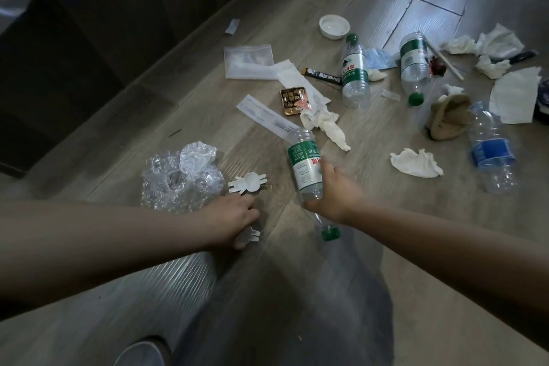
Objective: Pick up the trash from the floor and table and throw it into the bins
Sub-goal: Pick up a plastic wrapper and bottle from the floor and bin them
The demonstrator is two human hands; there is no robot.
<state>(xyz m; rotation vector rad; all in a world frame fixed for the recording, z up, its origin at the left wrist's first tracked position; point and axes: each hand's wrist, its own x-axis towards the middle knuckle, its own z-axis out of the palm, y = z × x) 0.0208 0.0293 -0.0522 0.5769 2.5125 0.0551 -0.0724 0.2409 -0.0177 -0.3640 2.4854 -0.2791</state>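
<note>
Seen from the head: gripping a clear, green-labelled bottle (304,166) in the right hand (334,189), long axis pointing away, green cap nearest the body. Left of the bottle, pinching one flat white plastic spoon (249,236) under the curled left hand (234,214). Probably going next for the second spoon (248,181), on the wood floor (104,157) just beyond that hand, beside glossy crinkled wrap (181,175).

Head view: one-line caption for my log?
Right hand grips a green-label bottle; left hand holds a white plastic piece above the littered floor.
</note>
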